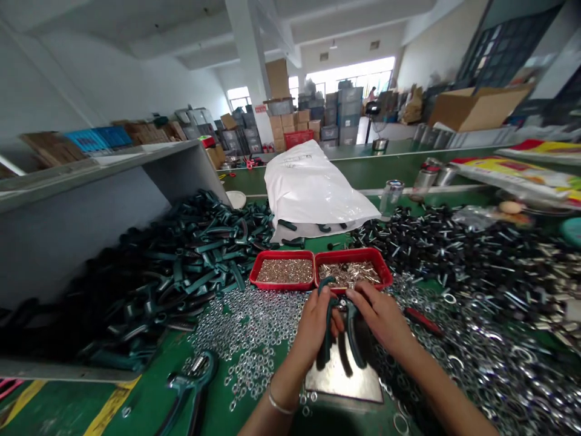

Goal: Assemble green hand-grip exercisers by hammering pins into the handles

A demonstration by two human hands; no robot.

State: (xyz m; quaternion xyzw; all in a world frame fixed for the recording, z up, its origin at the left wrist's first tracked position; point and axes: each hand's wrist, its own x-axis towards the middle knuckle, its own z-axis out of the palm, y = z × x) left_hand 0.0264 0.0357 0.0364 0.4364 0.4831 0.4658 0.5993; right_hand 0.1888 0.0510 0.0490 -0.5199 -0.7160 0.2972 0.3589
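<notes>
The left hand [313, 330] and right hand [379, 315] are clenched around a green-handled hand gripper [327, 339], held over a steel plate [345, 378] on the green table [131, 399], among loose steel washers [245, 327], just below two red trays [282, 286] of small metal parts [285, 270].

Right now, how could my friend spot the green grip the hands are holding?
Find the big white plastic sack, then look down past the two red trays to a steel plate. Over it, the left hand and right hand hold the dark green grip, while the others lie loose in a heap to the left.
</notes>
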